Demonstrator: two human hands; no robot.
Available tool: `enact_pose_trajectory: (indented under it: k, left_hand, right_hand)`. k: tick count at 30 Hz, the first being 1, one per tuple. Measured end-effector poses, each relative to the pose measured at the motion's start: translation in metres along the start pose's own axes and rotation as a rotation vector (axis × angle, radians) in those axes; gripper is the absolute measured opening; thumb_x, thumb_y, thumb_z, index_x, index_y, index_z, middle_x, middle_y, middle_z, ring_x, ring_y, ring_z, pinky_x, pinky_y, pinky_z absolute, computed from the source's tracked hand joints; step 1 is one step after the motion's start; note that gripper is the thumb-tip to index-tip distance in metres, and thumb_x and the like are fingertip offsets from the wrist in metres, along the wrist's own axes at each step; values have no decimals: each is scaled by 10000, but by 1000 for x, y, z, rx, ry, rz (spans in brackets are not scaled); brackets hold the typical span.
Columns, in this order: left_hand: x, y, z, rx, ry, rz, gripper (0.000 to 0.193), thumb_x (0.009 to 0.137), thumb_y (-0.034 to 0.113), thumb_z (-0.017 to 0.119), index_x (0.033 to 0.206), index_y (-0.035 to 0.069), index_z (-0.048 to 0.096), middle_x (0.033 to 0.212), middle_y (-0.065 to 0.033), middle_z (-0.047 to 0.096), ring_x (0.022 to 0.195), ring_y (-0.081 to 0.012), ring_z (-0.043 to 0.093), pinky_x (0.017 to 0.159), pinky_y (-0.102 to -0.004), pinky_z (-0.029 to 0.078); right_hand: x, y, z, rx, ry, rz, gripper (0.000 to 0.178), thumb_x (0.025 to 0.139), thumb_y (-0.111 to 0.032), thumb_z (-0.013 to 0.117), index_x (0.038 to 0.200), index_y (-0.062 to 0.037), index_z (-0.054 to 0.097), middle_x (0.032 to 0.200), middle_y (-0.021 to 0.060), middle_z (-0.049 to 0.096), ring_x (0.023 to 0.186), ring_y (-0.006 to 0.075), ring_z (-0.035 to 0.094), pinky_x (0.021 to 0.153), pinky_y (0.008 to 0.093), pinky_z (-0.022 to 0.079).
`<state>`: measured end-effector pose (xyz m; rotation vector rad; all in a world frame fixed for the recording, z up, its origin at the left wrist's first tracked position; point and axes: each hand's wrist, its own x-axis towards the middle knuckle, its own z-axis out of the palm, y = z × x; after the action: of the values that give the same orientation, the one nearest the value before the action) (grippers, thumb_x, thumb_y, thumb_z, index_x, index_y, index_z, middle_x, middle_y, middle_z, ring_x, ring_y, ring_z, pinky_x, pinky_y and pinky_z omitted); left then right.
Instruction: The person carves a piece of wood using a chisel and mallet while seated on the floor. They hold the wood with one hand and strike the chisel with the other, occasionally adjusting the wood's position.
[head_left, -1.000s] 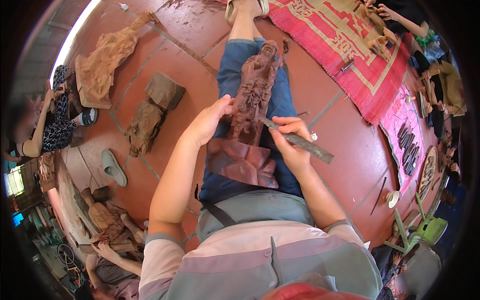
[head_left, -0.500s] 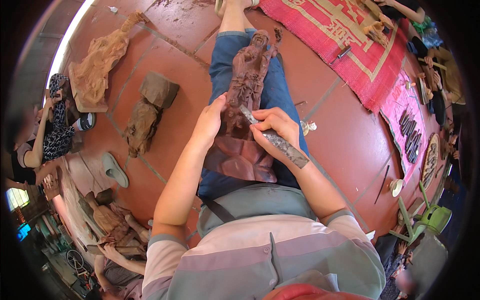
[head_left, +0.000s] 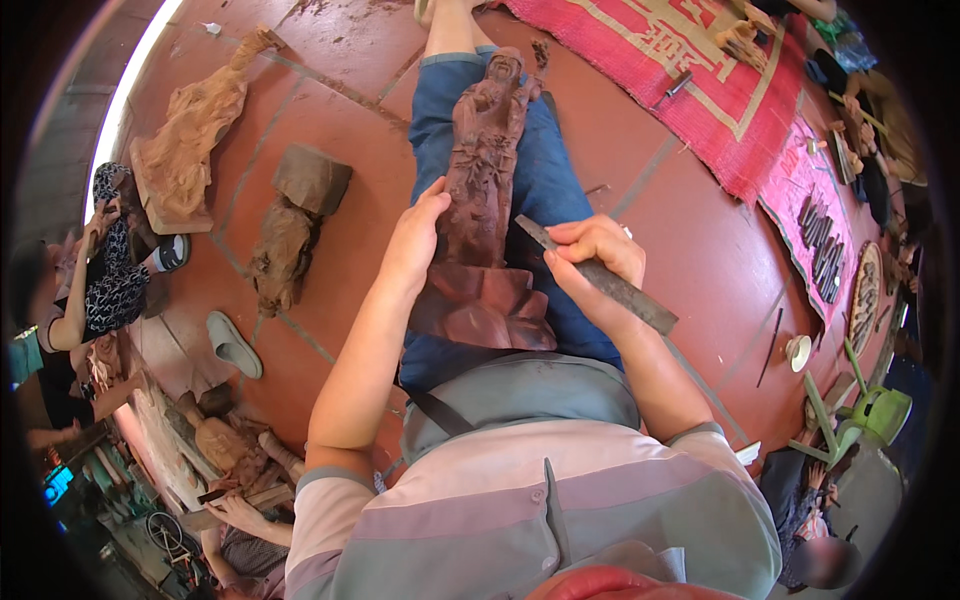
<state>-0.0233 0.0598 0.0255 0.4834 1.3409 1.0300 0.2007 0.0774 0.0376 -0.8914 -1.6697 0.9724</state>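
Observation:
A dark reddish-brown carved wooden statue (head_left: 485, 160) of a bearded figure lies along my lap, its rocky base (head_left: 485, 305) nearest my waist. My left hand (head_left: 415, 235) grips its left side around the lower robe, thumb on top; the other fingers are partly hidden. In my right hand (head_left: 600, 260), a flat grey blade-like strip (head_left: 635, 297) with a slanted tip is pinched between thumb and fingers. That tip hovers just right of the statue, over my right trouser leg, apart from the carving.
Rough wood carvings (head_left: 195, 135) and a dark wooden piece (head_left: 285, 230) lie on the tiled floor at left, near a grey slipper (head_left: 233, 345). A red mat (head_left: 690, 110), a pink cloth with several dark tools (head_left: 822, 245), and a green chair (head_left: 870, 410) are at right. Other people sit around.
My right hand has lifted the grey strip off the statue and moved it right, turning the strip slightly. The left hand keeps its hold on the statue.

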Motion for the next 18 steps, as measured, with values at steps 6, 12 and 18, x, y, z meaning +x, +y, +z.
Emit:
enact_pose_trajectory:
  k: [6, 12, 18]
  left_hand:
    - [7, -16, -8, 225, 62, 160, 497, 955, 281, 454, 1343, -29, 456, 1313, -118, 526, 1221, -183, 465, 1056, -294, 294]
    - [8, -21, -16, 201, 59, 114, 511, 951, 327, 463, 1341, -2, 475, 1305, -128, 526, 1229, -194, 449, 1061, -299, 280]
    - [-7, 2, 7, 200, 107, 58, 571, 963, 343, 419, 1362, -65, 404, 1391, -192, 435, 1309, -238, 384, 1077, -308, 263]
  right_hand:
    - [-6, 0, 2, -1, 4, 112, 121, 694, -8, 733, 719, -34, 618, 805, 109, 663, 739, 193, 648, 637, 297, 510]
    - [-3, -2, 21, -34, -27, 65, 136, 687, -12, 738, 749, -45, 622, 899, 101, 635, 782, 216, 643, 662, 300, 517]
    - [-1, 9, 32, -137, -77, -146, 111, 690, -11, 700, 751, -39, 611, 854, 116, 626, 722, 230, 647, 611, 295, 523]
